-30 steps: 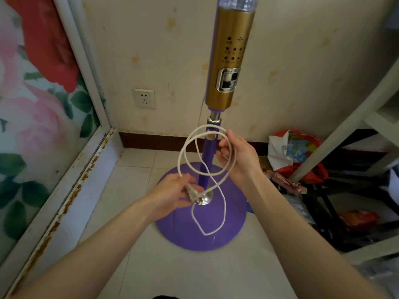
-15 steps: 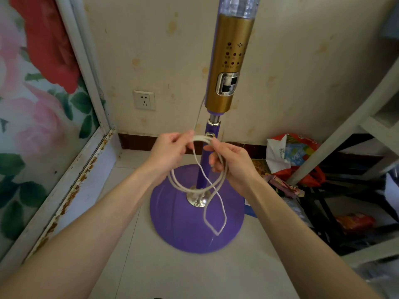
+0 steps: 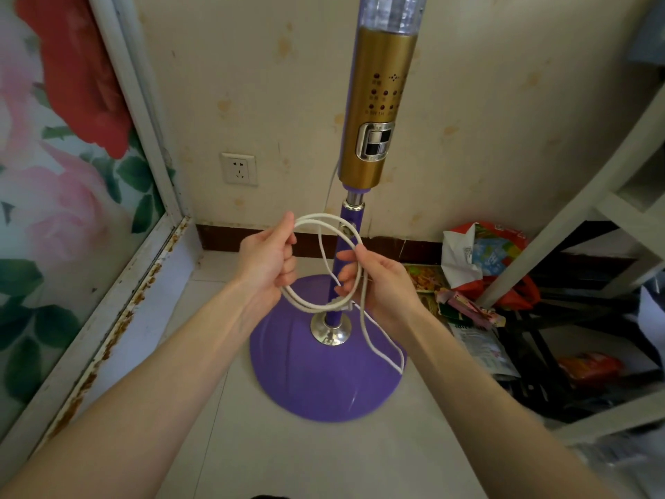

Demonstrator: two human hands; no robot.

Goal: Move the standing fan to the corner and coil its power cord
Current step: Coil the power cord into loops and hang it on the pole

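- Print beside the red dots on the standing fan's (image 3: 378,113) gold column is too small to read.
- The fan stands centre frame, against the wall.
- Left hand (image 3: 268,257) and right hand (image 3: 378,282) each grip the white power cord (image 3: 324,217) at mid-frame.
- The hands are now farther apart and the coil is wider.

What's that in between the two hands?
In the head view, loops of the white power cord span from left hand to right hand, with the fan's purple pole behind them.
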